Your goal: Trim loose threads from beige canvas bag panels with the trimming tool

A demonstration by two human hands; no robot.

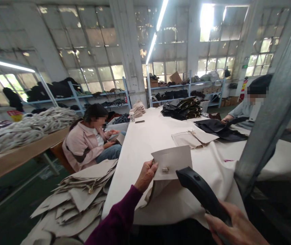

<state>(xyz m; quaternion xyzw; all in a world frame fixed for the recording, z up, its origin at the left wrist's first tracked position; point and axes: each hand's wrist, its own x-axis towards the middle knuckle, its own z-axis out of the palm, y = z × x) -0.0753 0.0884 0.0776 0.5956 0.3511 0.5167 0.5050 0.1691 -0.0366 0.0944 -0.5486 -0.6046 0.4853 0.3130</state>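
Observation:
In the head view, my left hand [147,175] pinches the left edge of a beige bag panel [173,158], thumb in front. A small metal clasp [165,169] sits on the panel's face. More beige material hangs below it, partly hidden. My right hand [233,221] is wrapped round the handle of a black curved handheld tool [199,187]. The tool's blunt tip is beside the panel's lower right corner; whether they touch I cannot tell. Another beige piece [195,137] with metal fittings lies on the table beyond.
A white-covered table [148,136] stretches ahead. Stacked beige pieces [81,194] stand at left, near a seated person [84,146]. Black pieces [182,108] are piled at the far end. A slanted metal post [265,105] rises at right, with another person [242,105] behind it.

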